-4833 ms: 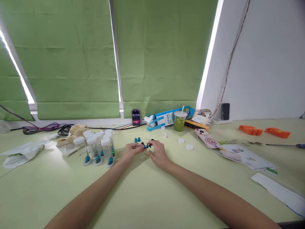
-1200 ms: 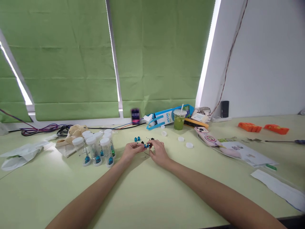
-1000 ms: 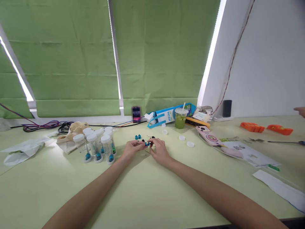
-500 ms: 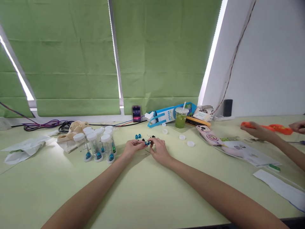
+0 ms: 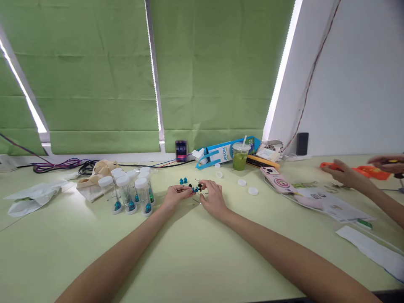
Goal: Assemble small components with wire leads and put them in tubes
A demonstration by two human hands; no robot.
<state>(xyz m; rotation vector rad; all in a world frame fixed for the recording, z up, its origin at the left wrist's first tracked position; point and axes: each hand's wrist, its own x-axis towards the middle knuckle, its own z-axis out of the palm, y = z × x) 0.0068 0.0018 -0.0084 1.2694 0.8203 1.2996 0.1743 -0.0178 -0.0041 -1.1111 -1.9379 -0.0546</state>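
Note:
My left hand pinches a small blue-and-black part just above the table, its exact kind too small to make out. My right hand is at the part's right end, thumb and forefinger apart around the black piece there; whether a fingertip touches it is unclear. A thin metal pin lies below the fingers. Behind my hands sit two small blue metallic pieces. To the left stand several clear tubes with white caps, blue or green pieces and thin rods inside.
Loose white caps lie to the right. A green drink cup stands before a blue-and-white bag. A pink phone, papers and another person's hands with an orange object are farther right. Cloth lies behind the tubes.
My right thumb and forefinger have spread apart, baring more of the part's black end. My left hand keeps its pinch. The other person's far hand has moved inward with a dark-and-yellow tool.

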